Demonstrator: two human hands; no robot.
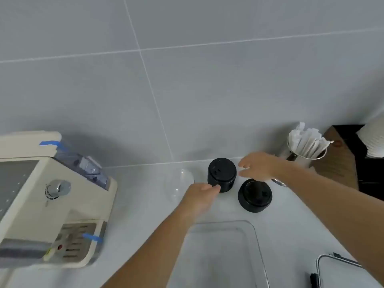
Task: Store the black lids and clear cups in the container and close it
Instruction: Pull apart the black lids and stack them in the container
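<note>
Two stacks of black lids stand on the white counter near the wall: a taller stack [222, 173] and a lower stack [255, 195] to its right. My left hand [200, 196] touches the lower left side of the taller stack, fingers curled against it. My right hand [257, 166] hovers just right of that stack with fingers spread, holding nothing. Left of my left hand are clear cups [178, 183], faint against the counter. The clear container [255, 231] sits open in front of me, partly covered by my left forearm.
A cream coffee machine [52, 196] with blue tape fills the left side. A glass of wrapped straws [305, 144] stands at the back right, beside a wooden box [340, 163] and stacked white cups [374, 140]. The container's clear lid [332, 262] lies at bottom right.
</note>
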